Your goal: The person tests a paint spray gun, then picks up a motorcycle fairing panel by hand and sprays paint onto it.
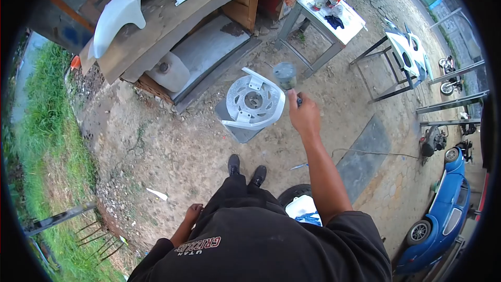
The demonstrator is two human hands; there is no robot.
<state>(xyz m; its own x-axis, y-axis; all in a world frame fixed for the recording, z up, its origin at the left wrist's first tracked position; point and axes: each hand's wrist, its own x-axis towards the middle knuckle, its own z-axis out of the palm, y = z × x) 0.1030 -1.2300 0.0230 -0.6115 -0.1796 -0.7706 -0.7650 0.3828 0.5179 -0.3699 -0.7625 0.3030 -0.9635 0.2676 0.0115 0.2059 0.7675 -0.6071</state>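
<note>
My right hand (305, 112) is stretched forward, its fingers wrapped round a spray gun (285, 74) with a clear cup on top. Just left of the gun, a white-grey round part (254, 102) with slots and two arms rests on a dark flat support (245, 134). The gun and the part look close, but whether they touch is hard to tell. Down beside my left thigh hangs my left hand (194, 212), its fingers curled and too small to show whether they hold anything.
A wooden bench (156, 18) with a white fender (119, 15) stands at upper left. At upper right are a white-topped table (342, 26) and a stand with white parts (404, 49). A hose (365, 152) crosses the ground; a blue car (443, 214) is far right.
</note>
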